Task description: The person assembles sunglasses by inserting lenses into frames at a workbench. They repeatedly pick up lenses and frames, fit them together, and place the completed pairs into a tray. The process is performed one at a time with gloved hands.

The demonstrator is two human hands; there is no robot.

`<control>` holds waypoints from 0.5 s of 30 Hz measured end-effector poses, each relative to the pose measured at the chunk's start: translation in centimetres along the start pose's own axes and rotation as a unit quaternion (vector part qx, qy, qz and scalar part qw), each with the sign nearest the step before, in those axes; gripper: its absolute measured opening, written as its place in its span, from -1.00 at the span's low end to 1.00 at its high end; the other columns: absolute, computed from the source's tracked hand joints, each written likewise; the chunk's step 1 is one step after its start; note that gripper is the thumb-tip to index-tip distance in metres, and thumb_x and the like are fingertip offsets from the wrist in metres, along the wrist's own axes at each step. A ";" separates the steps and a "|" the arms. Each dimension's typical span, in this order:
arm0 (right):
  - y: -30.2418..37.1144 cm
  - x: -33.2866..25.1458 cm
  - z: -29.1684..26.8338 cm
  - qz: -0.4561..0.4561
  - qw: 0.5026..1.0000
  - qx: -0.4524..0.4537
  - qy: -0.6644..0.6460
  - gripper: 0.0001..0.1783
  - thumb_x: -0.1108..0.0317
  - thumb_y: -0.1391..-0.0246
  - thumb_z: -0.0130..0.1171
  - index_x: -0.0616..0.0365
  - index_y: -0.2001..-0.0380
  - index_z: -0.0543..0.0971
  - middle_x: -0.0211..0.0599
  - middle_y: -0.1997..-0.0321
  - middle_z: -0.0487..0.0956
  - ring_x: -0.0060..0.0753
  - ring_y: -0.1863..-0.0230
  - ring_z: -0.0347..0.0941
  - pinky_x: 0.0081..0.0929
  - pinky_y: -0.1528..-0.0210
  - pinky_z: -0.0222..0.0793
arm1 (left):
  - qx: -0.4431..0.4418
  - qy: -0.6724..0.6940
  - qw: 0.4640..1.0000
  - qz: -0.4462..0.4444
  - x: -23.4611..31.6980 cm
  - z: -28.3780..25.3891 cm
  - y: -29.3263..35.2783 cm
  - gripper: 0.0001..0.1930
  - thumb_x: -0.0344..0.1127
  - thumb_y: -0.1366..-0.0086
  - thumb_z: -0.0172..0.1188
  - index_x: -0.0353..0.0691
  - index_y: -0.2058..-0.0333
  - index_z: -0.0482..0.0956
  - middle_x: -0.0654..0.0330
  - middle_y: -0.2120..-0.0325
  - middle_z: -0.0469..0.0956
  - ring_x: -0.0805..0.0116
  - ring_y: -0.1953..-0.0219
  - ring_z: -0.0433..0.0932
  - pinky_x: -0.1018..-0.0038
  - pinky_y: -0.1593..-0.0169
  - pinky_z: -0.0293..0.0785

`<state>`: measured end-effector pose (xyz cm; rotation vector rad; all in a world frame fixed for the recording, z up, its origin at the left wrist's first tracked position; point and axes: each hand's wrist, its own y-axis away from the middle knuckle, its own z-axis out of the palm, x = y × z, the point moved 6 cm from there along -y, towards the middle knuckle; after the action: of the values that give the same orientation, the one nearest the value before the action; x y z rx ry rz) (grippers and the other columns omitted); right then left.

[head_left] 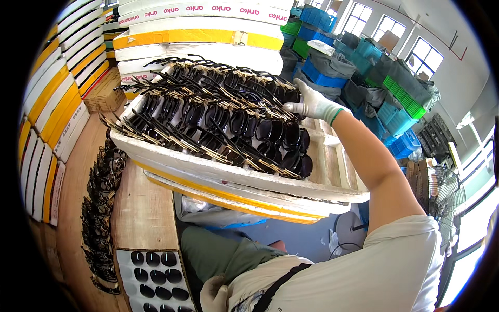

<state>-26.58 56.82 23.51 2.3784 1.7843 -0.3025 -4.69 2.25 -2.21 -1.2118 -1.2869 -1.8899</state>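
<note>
Several rows of black sunglasses (228, 122) with gold-trimmed temples stand packed in a white foam tray (171, 151). At the right end of the far row is my right hand (314, 102), in a white glove with a green cuff edge. Its thumb and fingers close round the end sunglasses there. My left hand (214, 295), also gloved, is low by my lap at the bottom edge, away from the tray. Its fingers are partly hidden, so its grip is unclear.
The tray rests on stacked foam trays (234, 195) with yellow tape. A long row of sunglasses (101, 218) lies on the wooden table (143, 213), near a sheet of dark lenses (156, 275). White foam boxes (202, 39) rise behind; blue crates (317, 73) and a fan (444, 195) stand right.
</note>
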 end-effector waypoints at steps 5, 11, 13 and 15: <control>-0.3 -0.4 1.9 -0.020 1.000 0.003 -0.015 0.56 -0.70 0.26 0.19 0.31 -0.49 -0.08 0.32 -0.52 0.05 0.18 -0.56 -0.04 -0.07 -0.54 -0.03 | -0.011 -0.023 0.999 0.025 0.5 -1.3 -0.2 -0.58 -0.26 -0.40 0.20 -0.43 -0.11 0.49 0.03 0.05 0.59 0.27 0.08 0.57 0.39 -0.01 0.52; 1.4 -0.5 -0.1 -0.036 0.998 0.028 -0.037 0.49 -0.73 0.16 0.05 0.29 -0.49 -0.09 0.25 -0.50 0.13 0.15 -0.53 0.06 -0.10 -0.50 0.04 | -0.015 -0.017 0.999 0.040 1.2 -0.4 -0.3 -0.59 -0.30 -0.39 0.20 -0.43 -0.11 0.49 0.04 0.05 0.59 0.27 0.07 0.57 0.40 -0.02 0.51; 2.6 0.4 -2.1 -0.037 0.996 0.076 -0.017 0.37 -0.69 0.01 -0.07 0.32 -0.47 -0.03 0.22 -0.47 0.22 0.11 -0.49 0.14 -0.14 -0.47 0.11 | -0.025 -0.008 0.999 0.035 0.8 0.0 -0.7 -0.59 -0.29 -0.38 0.21 -0.43 -0.11 0.50 0.04 0.05 0.59 0.26 0.05 0.56 0.38 -0.04 0.50; 5.5 -3.4 -5.3 -0.026 0.988 0.146 -0.047 0.07 -0.45 -0.25 -0.09 0.33 -0.42 0.16 0.16 -0.44 0.29 0.02 -0.46 0.22 -0.19 -0.45 0.14 | -0.013 -0.005 0.999 0.030 2.0 0.1 -0.3 -0.59 -0.28 -0.37 0.22 -0.43 -0.10 0.52 0.04 0.04 0.60 0.25 0.03 0.56 0.35 -0.08 0.49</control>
<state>-21.82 53.36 29.54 2.4578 1.8718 -0.7168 -5.79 2.56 -0.53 -1.2597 -1.2207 -1.8649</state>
